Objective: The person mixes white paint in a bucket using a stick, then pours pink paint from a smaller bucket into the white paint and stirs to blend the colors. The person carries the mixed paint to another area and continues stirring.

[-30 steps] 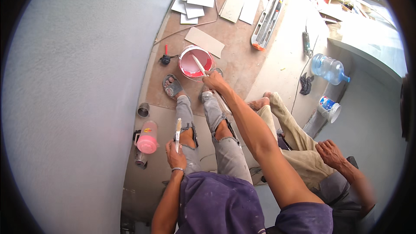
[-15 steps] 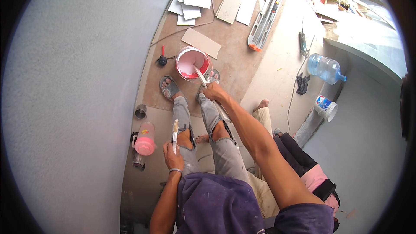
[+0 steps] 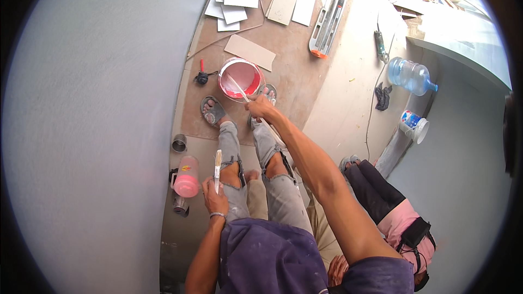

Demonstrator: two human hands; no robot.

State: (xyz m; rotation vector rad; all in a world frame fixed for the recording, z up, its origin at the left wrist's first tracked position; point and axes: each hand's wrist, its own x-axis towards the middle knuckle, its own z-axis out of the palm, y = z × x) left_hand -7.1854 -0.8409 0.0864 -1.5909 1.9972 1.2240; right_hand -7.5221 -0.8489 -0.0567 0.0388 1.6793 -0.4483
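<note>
My left hand [image 3: 216, 198], by my left knee, is closed round a flat paintbrush [image 3: 217, 171], bristles pointing up. My right hand [image 3: 262, 110] grips a long pale stick [image 3: 239, 88]. The stick's far end reaches into a red-rimmed bucket [image 3: 257, 88] of pale pinkish paint, and its near end slants back over my right knee. That bucket stands on the floor just ahead of my sandalled feet. Red paint coats part of its inner wall.
Left of me are a pink jug [image 3: 187, 177] and a metal cup [image 3: 179, 142] beside the wall. Tile pieces [image 3: 249, 51] and a tile cutter [image 3: 330, 16] lie ahead. A grinder [image 3: 380, 46], water bottle [image 3: 412, 76] and white tub [image 3: 414, 126] are right. Two people are close behind me.
My right hand has shifted slightly left and forward, and the stick's far end has swung left inside the bucket. A person behind me has moved their legs. My left hand keeps the paintbrush.
</note>
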